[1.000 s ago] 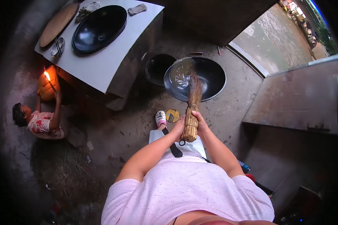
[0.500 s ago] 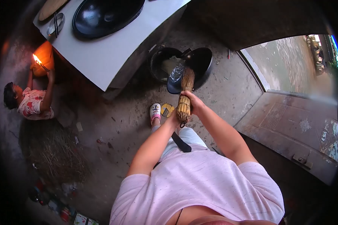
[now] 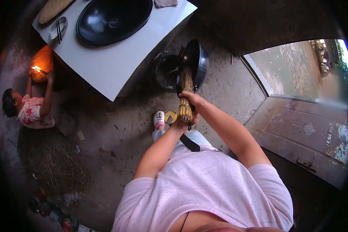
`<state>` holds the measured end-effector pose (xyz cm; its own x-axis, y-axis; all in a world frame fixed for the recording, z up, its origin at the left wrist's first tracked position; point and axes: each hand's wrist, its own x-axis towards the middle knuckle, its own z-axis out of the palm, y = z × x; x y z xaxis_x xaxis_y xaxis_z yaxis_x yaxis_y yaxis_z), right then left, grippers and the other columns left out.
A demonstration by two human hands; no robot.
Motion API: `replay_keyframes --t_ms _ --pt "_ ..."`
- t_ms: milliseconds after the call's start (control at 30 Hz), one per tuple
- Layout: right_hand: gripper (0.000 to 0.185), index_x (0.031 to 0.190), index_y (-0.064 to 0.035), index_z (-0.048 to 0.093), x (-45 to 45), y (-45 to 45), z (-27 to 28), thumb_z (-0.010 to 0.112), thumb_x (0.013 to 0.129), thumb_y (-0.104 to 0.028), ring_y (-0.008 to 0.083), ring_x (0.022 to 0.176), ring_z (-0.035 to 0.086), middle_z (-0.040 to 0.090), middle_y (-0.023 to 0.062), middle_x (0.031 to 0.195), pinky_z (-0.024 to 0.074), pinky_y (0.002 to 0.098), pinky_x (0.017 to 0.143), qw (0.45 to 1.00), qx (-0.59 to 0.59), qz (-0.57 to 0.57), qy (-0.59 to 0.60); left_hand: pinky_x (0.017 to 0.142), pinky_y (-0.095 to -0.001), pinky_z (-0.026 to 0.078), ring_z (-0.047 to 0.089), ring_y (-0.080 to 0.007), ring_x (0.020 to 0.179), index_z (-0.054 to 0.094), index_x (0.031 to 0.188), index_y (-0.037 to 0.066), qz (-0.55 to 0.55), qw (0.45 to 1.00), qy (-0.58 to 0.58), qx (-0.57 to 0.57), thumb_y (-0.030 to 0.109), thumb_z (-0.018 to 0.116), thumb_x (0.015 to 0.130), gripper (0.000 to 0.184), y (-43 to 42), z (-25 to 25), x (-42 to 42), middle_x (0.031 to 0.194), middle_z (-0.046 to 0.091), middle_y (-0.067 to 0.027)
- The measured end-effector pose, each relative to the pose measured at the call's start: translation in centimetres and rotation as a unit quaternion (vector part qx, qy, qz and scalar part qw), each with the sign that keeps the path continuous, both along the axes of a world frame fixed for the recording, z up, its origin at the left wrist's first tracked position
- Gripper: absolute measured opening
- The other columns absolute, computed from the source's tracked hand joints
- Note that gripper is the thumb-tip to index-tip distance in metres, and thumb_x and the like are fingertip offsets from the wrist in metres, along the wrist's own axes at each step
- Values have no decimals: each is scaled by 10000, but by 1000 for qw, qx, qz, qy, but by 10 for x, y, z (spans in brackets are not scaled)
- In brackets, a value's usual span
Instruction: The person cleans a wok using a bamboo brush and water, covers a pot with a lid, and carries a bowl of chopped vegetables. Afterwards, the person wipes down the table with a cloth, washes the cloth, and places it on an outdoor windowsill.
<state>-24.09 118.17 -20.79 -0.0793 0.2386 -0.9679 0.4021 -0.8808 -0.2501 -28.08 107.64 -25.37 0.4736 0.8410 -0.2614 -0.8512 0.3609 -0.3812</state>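
My right hand [image 3: 191,98] is closed round the bound middle of a bundled-straw wok brush [image 3: 186,80], its bristles pointing down into a black wok [image 3: 202,63]. The wok is tipped steeply on its side, beside and partly over a dark bucket [image 3: 158,75] on the floor. My left hand [image 3: 195,119] is closed below the brush's butt end. It seems to grip the wok's handle, mostly hidden by the brush; a small black ring shows beside the fingers.
A white-topped stove [image 3: 100,67] with a large black pan [image 3: 114,21] stands ahead left. Another person [image 3: 34,110] crouches near a fire [image 3: 38,69] at left. Dry straw [image 3: 60,162] lies on the floor. A door [image 3: 297,127] stands at right.
The wok has tipped further, from leaning with water pouring off it to standing nearly on edge. Both hands and the brush have shifted slightly left.
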Motion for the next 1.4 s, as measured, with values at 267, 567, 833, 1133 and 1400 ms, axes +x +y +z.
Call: replay_keyframes --t_ms 267,567,833,1133,1400 --pt "354 791 -42 561 -15 4 13 613 682 -374 224 606 580 596 96 720 483 351 604 996 -48 -54 54 437 -283 446 514 -161 508 510 851 80 -118 988 81 -65 298 443 854 229 1 -9 -27 640 504 -39" --pt "335 848 -53 581 31 0 16 568 734 -368 231 706 595 609 110 800 492 356 702 925 -74 -296 225 418 -302 471 581 -175 548 529 926 136 -299 915 271 -21 439 357 875 353 45 52 -49 703 587 -37" --pt "301 832 -55 592 101 -2 18 580 727 -337 216 719 606 625 89 828 498 362 710 816 -57 -409 406 565 -338 520 612 -205 684 536 977 101 -496 786 368 -8 408 313 887 391 107 72 -2 812 612 -43" --pt "416 830 -17 584 284 -167 111 509 717 -411 296 664 587 617 134 785 484 429 666 641 64 -491 587 385 -218 436 490 -91 431 509 801 100 -661 609 435 62 294 436 821 207 22 194 187 618 525 14" --pt "445 871 52 583 404 -433 156 501 773 -374 304 680 618 618 191 777 528 414 649 561 239 -524 594 420 -256 421 492 -130 495 482 839 88 -749 447 428 239 249 521 779 176 -199 265 339 643 485 -12"
